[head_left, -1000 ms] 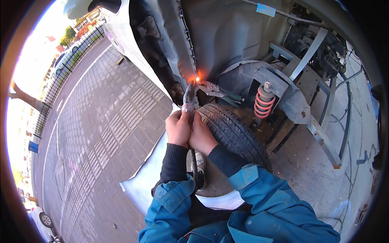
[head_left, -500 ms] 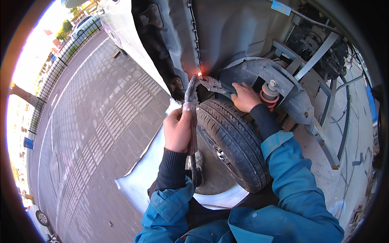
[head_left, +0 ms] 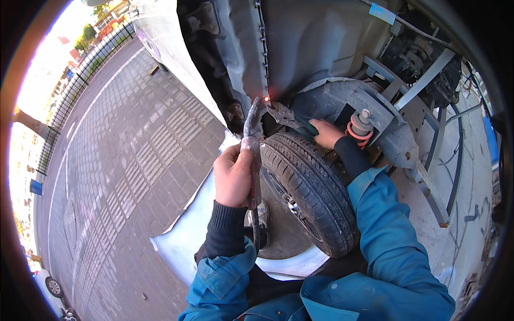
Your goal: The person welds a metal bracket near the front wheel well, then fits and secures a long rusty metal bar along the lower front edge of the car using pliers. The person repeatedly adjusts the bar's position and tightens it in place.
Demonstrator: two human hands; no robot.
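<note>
My left hand (head_left: 234, 179) is closed round the handle of a welding torch (head_left: 249, 127), whose nozzle points up at a metal seam (head_left: 264, 48). A small red-orange spot (head_left: 266, 99) glows on the seam beside the nozzle tip. My right hand (head_left: 327, 135) grips the handles of locking pliers (head_left: 282, 114). Their jaws reach the lower end of the seam, close to the glow; whether they clamp the metal I cannot tell. Dark weld marks run along the seam above. Just below both tools stands a car wheel with a black tyre (head_left: 308, 187).
A grey wheel arch (head_left: 332, 99) and a strut with a red coil spring (head_left: 360, 128) sit right of the pliers. Bare metal frame bars (head_left: 425, 80) extend farther right. A pale body panel (head_left: 182, 235) lies on the paving (head_left: 123, 176) under the wheel.
The glow at the seam has shrunk and dimmed, and the torch nozzle sits slightly left of it. My right hand has shifted a little right and down along the pliers.
</note>
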